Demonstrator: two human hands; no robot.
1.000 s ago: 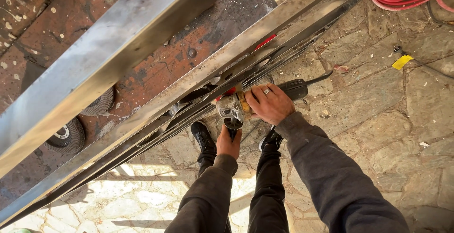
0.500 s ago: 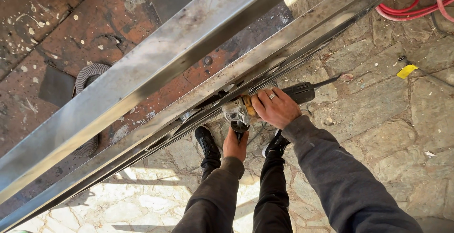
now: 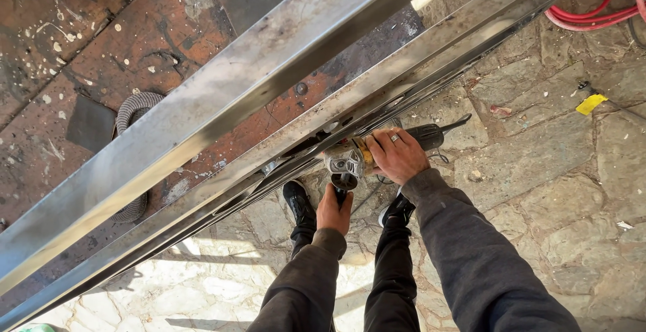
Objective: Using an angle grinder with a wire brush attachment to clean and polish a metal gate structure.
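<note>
At the near edge of the long steel beam that runs diagonally across the view, an angle grinder sits with its grey head pressed up against the beam's lower flange. Right hand: grip wrapped around the grinder's body just behind the yellow collar, ring visible on one finger, black rear housing and cord sticking out past the knuckles. Left hand: grip closed around the black side handle that points down from the grinder head. Both sleeves dark grey. A second, wider steel beam lies parallel, farther from the person, over a rust-stained plate flecked with white spots. Below the hands, two black shoes stand on the stone paving. Red hose coiled at upper right; yellow scrap on the paving near it.
</note>
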